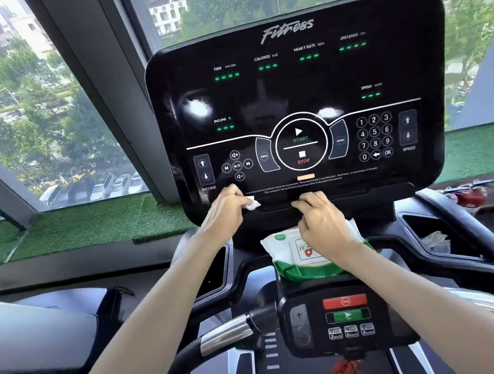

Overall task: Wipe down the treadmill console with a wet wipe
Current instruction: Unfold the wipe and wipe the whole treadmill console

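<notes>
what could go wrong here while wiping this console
1. The console looks powered: green dashes glow. The left hand holds the wet wipe at the lower edge, just below the INCLINE arrows, so a swipe might trigger a button.
2. The right hand hovers over the wipes pack, which rests on a narrow ledge and may get knocked off.

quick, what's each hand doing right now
Left hand: closed on a white wipe at the console's lower edge.
Right hand: holding nothing visible, fingers curled, above the wipes pack.
</notes>
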The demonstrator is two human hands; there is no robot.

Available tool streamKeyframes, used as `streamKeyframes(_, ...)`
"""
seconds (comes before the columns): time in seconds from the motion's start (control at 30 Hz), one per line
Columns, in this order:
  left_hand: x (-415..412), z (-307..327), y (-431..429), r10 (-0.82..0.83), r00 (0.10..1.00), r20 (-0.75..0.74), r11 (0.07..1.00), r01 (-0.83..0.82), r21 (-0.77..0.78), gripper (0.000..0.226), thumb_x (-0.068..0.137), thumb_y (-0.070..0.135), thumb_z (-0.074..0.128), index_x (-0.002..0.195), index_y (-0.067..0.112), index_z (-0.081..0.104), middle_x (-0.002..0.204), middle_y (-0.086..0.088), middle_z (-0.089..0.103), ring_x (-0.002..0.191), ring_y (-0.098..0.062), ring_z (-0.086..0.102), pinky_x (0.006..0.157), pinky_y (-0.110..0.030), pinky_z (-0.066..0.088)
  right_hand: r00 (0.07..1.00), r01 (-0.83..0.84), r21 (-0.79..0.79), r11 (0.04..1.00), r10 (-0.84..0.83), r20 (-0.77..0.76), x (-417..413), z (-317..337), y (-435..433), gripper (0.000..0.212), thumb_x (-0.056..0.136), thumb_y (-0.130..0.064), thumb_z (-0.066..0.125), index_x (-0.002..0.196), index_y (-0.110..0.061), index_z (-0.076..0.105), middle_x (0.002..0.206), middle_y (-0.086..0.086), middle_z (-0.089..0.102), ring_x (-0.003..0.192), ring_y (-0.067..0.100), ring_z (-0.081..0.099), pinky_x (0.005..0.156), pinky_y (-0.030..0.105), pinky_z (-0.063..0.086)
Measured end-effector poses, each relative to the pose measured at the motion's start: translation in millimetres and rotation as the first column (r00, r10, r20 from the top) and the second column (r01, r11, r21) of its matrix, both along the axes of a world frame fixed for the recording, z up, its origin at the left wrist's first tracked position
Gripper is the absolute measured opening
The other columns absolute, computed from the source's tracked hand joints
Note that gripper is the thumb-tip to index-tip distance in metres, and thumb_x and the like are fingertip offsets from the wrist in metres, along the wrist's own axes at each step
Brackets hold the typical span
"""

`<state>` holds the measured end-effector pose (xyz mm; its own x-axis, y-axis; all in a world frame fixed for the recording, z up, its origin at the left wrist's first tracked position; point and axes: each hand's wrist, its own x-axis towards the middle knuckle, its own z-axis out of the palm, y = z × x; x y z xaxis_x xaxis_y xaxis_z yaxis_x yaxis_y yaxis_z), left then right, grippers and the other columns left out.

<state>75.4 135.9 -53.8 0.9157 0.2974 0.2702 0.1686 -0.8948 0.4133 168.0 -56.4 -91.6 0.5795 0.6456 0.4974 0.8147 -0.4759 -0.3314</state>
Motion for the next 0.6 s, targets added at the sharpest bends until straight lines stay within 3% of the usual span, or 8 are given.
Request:
streamKeyframes(0.17,27.6,2.4,-39.5,-0.023,1.000,-0.009,0.999,0.023,-0.038,0.034,0.083,-0.012,0.047,0.100,0.004,0.072,0.095,-0.013,0.056,0.092,-0.029,0.054,0.083,-0.038,0.045,0.999,0.031,-0.009,0.999,-0.030,0.018,8.6,1.8,-19.0,0.037,0.066,0.006,0.062,0.102,0.002,0.067,0.096,0.011,0.063,0.091,0.031,0.058,0.079,0.040,0.053)
streamKeyframes(0.33,52.8,-0.2,-82.5,-0.090,0.996,-0.020,0.995,0.091,0.028,0.036,0.086,-0.012,0.048,0.108,0.006,0.069,0.098,-0.011,0.051,0.097,-0.023,0.049,0.081,-0.027,0.040,0.995,0.077,-0.004,0.997,-0.077,0.068,23.6,7.9,-40.3,0.038,0.064,0.004,0.062,0.102,0.001,0.067,0.096,0.012,0.063,0.090,0.030,0.058,0.084,0.041,0.050)
streamKeyframes(0.5,73.1,-3.2,-103.3,-0.161,0.986,-0.031,0.981,0.164,0.099,0.036,0.085,-0.012,0.048,0.109,0.005,0.068,0.097,-0.006,0.048,0.102,-0.021,0.046,0.085,-0.031,0.043,0.979,0.185,0.052,0.981,-0.189,0.082,40.5,11.4,-68.8,0.036,0.066,0.002,0.056,0.100,0.000,0.068,0.096,0.011,0.063,0.091,0.026,0.054,0.084,0.038,0.048)
streamKeyframes(0.6,90.5,3.7,-117.3,-0.160,0.987,-0.015,0.985,0.161,0.062,0.027,0.086,-0.007,0.048,0.103,0.005,0.066,0.099,-0.006,0.048,0.098,-0.024,0.047,0.083,-0.033,0.042,0.971,0.225,0.053,0.973,-0.228,0.064,50.6,11.5,-86.2,0.036,0.067,0.000,0.051,0.098,-0.001,0.068,0.096,0.012,0.063,0.089,0.028,0.054,0.080,0.039,0.048)
